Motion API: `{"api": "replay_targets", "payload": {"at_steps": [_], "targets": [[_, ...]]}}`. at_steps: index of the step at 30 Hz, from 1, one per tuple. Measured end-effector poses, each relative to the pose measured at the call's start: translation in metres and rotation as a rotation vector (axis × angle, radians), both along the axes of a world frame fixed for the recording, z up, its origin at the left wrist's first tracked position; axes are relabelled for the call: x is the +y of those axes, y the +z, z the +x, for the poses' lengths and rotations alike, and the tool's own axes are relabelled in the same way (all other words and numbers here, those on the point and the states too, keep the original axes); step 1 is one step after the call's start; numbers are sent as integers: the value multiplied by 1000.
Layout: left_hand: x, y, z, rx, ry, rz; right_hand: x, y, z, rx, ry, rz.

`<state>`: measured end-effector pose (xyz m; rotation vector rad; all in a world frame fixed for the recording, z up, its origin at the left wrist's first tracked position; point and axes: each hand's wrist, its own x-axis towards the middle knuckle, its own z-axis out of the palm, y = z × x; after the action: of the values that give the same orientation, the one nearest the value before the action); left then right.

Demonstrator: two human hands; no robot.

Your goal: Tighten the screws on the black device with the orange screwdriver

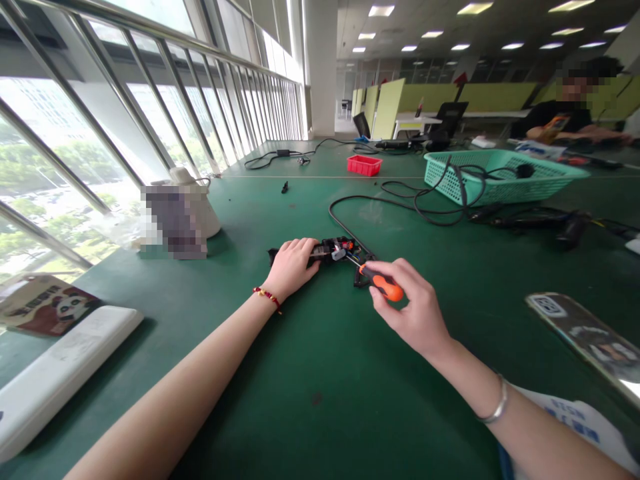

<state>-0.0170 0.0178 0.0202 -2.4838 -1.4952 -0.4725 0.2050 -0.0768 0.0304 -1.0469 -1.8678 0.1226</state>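
Observation:
On the green table lies a black corded device (327,249) with its inside exposed, showing small coloured wires and a grey part. My left hand (295,262) is closed over its left portion, fingers on top and thumb at the near side. In my right hand (413,303) is an orange and black screwdriver (384,281), gripped by the handle between thumb and fingers. Its shaft points left into the opened end of the device; whether the tip touches a screw is too small to tell. A black cable (345,199) leads away from the device.
A teal basket (505,193) with black cables stands at the back right, and a small red tray (365,165) at the back middle. A phone (585,333) lies to the right. At left are a white case (65,373) and a pale jug (200,203). Another person sits far right.

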Motion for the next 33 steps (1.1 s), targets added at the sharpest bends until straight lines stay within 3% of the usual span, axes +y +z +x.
{"api": "replay_targets", "payload": {"at_steps": [5, 11, 19, 25, 28, 31, 33], "targets": [[-8, 16, 3, 132, 98, -106, -5, -5, -6, -322, 94, -232], [-25, 32, -3, 117, 277, -228, -13, -3, -11, -368, 198, -344], [-40, 46, -58, 31, 563, -397, -18, -3, -15, -486, 282, -334], [-51, 65, -94, 7, 835, -370, -16, -1, -10, -486, 255, -364], [-53, 71, -104, -12, 978, -283, -15, -2, -9, -479, 253, -357], [-53, 70, -108, -41, 1032, -161, -15, -2, -10, -478, 257, -358], [-52, 65, -108, -46, 1000, -131, -15, -1, -10, -477, 260, -362]]}}
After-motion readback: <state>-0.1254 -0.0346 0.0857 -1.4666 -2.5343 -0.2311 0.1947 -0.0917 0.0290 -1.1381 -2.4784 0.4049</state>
